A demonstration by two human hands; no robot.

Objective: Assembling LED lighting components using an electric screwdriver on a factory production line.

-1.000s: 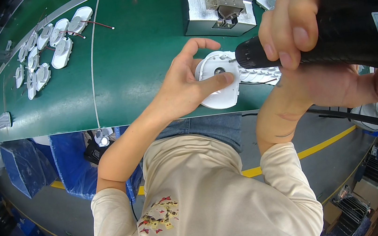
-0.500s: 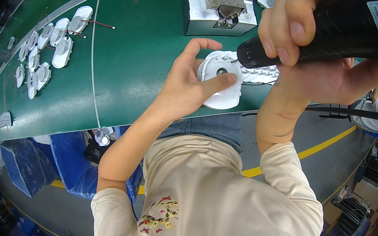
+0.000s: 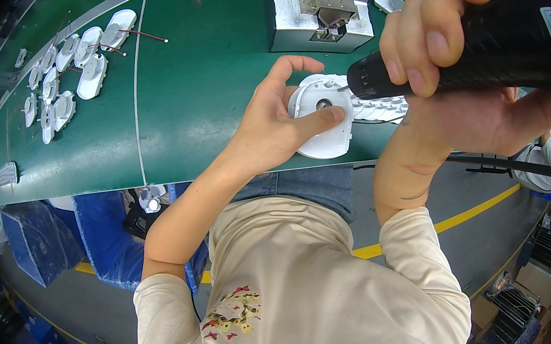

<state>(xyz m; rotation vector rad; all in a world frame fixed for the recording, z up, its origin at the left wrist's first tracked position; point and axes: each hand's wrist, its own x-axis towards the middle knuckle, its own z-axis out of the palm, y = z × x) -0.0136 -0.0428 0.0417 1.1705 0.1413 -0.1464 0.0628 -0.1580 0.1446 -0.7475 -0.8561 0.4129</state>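
At the near edge of the green surface (image 3: 197, 92), right of centre: white housing (image 3: 325, 142), left hand (image 3: 266, 125) grip clamped on it, thumb across its face. Right hand (image 3: 464, 114) grip wrapped round black driver (image 3: 507, 40), bit at housing's far right side, contact unclear. Metal machine (image 3: 324, 35) stands beyond, white parts (image 3: 91, 78) far left.
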